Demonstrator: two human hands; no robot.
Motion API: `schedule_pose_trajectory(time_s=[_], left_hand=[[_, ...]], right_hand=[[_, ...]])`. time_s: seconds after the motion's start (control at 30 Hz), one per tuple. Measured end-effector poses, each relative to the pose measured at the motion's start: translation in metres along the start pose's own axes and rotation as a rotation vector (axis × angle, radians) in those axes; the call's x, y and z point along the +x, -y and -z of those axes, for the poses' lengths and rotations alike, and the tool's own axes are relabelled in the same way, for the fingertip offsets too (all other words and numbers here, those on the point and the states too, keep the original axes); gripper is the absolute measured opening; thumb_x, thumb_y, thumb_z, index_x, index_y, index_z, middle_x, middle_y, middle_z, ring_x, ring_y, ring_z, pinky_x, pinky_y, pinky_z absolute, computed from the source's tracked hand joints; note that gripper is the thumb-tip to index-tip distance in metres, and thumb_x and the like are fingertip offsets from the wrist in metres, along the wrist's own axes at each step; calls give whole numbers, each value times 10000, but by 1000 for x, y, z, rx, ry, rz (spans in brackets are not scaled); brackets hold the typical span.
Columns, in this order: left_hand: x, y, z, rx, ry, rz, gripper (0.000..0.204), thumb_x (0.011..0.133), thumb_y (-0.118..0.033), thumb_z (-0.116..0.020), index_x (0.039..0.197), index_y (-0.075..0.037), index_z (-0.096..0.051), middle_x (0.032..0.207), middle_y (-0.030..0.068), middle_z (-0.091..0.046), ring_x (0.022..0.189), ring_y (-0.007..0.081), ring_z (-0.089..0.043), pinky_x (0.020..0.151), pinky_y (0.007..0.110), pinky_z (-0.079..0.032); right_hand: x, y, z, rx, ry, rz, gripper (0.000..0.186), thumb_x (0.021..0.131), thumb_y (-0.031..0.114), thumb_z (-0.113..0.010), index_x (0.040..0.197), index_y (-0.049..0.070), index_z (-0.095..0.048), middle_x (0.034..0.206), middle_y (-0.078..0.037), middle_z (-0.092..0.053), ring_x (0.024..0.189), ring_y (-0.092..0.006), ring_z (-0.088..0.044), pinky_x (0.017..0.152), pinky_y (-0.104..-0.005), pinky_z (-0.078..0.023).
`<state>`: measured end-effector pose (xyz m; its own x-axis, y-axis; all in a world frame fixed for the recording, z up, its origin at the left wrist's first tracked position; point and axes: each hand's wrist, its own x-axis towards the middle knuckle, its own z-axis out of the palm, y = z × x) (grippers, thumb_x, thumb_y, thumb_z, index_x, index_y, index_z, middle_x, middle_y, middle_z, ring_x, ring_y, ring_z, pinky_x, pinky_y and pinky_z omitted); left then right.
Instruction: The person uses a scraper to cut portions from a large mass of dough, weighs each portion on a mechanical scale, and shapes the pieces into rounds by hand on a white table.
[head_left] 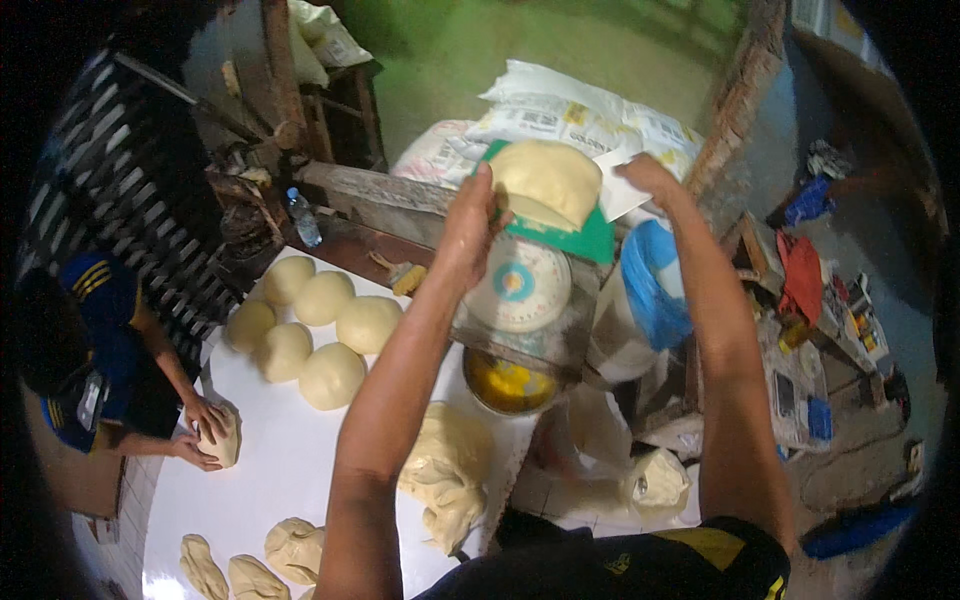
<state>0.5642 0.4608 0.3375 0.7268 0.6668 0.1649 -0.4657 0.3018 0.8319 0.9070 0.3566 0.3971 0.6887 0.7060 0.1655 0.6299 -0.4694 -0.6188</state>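
A large piece of dough (548, 186) sits on the green tray (590, 240) of a dial scale (517, 284). My left hand (470, 222) is closed against the dough's left side, its fingers curled at the edge of dough and tray. In my right hand (648, 178) is a flat white dough scraper (622, 192), held at the dough's right side. Left of my left forearm, several round dough balls (332, 377) lie on the white table (270, 470). A big uncut dough mass (445, 465) rests between my arms.
At the left, a co-worker's hands (208, 435) press a dough piece on the table. Rough dough pieces (295, 548) lie at the near edge. Below the scale stands a bowl with yellow contents (508, 385). A blue plastic bag (655, 285) and stacked white sacks (560, 115) flank the scale.
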Motion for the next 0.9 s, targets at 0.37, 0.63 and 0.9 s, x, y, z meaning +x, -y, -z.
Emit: schedule_pose_trajectory(time_s=[0.37, 0.63, 0.9], left_hand=[[-66, -8, 44, -777, 178, -269, 633, 1048, -536, -385, 1529, -124, -360, 1504, 108, -475, 1359, 287, -480, 1164, 482, -381], [-368, 38, 180, -387, -339, -616, 539, 1058, -392, -460, 1520, -128, -381, 1500, 80, -475, 1344, 249, -493, 1148, 414, -407], [-624, -91, 342, -524, -1101, -1097, 803, 987, -726, -314, 1452, -93, -480, 1453, 130, -527, 1346, 329, -502, 1166, 552, -353]], right_hand=[[-123, 138, -97, 1169, 249, 232, 579, 938, 415, -656, 1360, 36, -543, 1206, -103, -636, 1119, -241, -612, 1011, -399, -472], [-255, -82, -224, 1000, 507, -57, 428, 1041, 249, -518, 1398, 12, -515, 1359, -101, -571, 1258, -241, -532, 1106, -412, -416], [-439, -99, -352, 570, 961, 149, 423, 1003, 374, -598, 1313, 87, -577, 1139, -64, -629, 1042, -232, -630, 912, -408, -515]])
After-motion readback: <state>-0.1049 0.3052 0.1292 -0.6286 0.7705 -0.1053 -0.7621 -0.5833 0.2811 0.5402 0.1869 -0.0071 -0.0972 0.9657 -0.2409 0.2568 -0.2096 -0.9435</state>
